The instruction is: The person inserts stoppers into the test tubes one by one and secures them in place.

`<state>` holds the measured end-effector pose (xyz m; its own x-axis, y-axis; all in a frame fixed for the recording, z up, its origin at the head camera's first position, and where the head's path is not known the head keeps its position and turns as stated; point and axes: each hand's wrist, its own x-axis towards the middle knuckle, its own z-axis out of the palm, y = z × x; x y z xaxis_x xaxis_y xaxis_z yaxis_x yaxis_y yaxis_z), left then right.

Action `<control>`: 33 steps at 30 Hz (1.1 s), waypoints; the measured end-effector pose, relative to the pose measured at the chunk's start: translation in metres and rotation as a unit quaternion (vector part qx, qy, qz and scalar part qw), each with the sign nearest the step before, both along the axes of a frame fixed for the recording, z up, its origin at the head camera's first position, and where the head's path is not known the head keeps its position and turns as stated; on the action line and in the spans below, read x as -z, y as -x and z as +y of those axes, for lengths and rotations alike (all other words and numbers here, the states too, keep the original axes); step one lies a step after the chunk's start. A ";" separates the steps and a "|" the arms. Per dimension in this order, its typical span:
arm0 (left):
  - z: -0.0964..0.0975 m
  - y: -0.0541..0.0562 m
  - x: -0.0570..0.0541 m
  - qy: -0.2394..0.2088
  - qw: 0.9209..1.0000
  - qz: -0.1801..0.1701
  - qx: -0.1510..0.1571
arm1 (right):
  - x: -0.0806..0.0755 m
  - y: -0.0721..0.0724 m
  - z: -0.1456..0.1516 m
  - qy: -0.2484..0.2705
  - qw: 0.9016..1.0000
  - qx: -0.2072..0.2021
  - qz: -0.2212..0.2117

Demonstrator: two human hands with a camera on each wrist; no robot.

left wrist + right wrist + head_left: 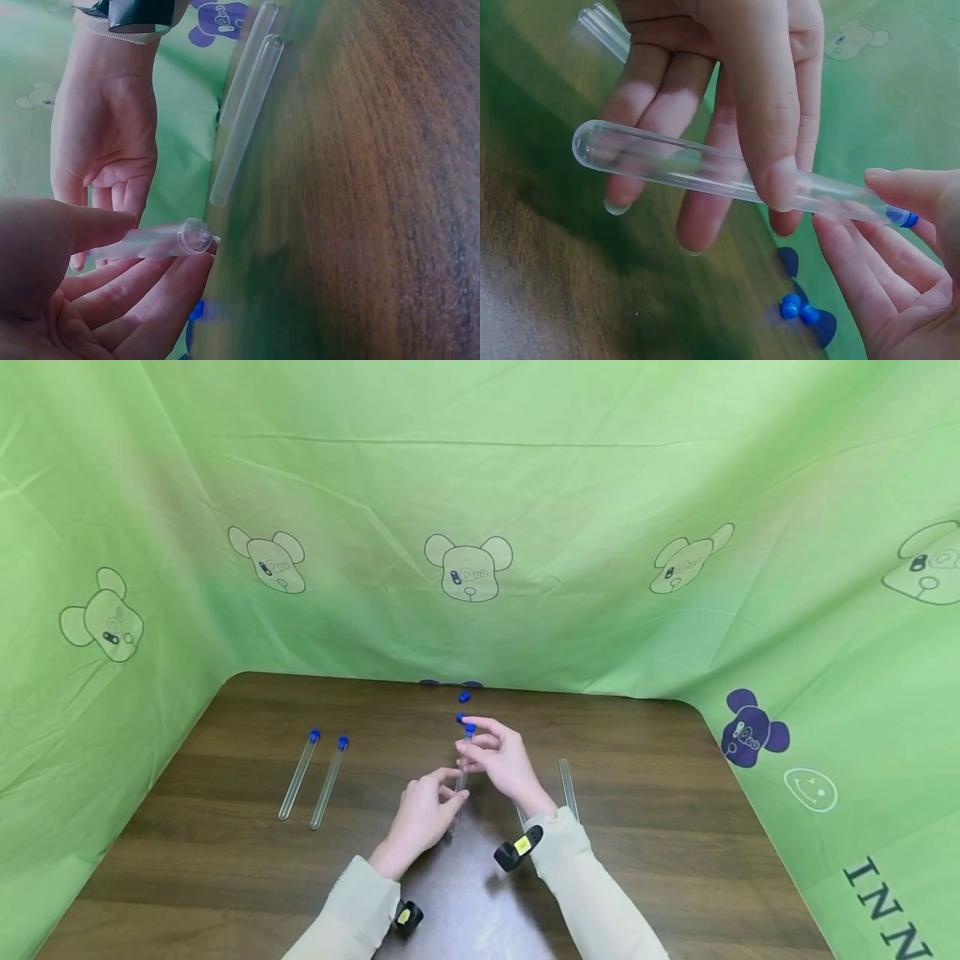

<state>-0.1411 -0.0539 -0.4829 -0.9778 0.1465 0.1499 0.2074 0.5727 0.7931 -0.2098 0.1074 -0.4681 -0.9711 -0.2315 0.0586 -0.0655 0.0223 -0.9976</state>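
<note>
A clear test tube (660,157) with a blue cap (470,727) at its upper end is held between both hands over the table. My left hand (423,814) pinches its lower part, the thumb (769,127) on one side and fingers behind. Near the capped end, my right hand (506,764) holds it between thumb and fingers, the forefinger close by the cap. In the left wrist view the rounded bottom of the tube (196,236) points toward the camera, and the cap is hidden there.
Two blue-capped test tubes (298,777) lie on the wooden table (225,860) at left. Two more tubes (247,124) lie at right, partly behind the right wrist in the head view. Loose blue caps (465,697) sit near the back edge, before a green cloth (465,485).
</note>
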 end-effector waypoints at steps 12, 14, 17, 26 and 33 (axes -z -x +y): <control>0.000 0.000 0.002 -0.044 0.998 -0.036 0.019 | -0.003 0.001 0.000 -0.011 1.000 0.006 0.006; 0.000 0.000 0.002 -0.058 0.997 -0.038 0.023 | -0.004 0.002 -0.001 -0.010 1.000 0.003 0.002; 0.000 0.001 0.003 -0.069 0.996 -0.040 0.025 | -0.004 0.003 -0.001 -0.009 1.000 -0.003 -0.005; -0.001 0.000 0.003 -0.072 0.996 -0.045 0.026 | -0.009 0.001 -0.001 -0.010 1.000 -0.007 -0.012; 0.000 -0.002 0.002 -0.075 0.996 -0.046 0.029 | -0.009 0.001 0.000 -0.011 1.000 -0.008 -0.015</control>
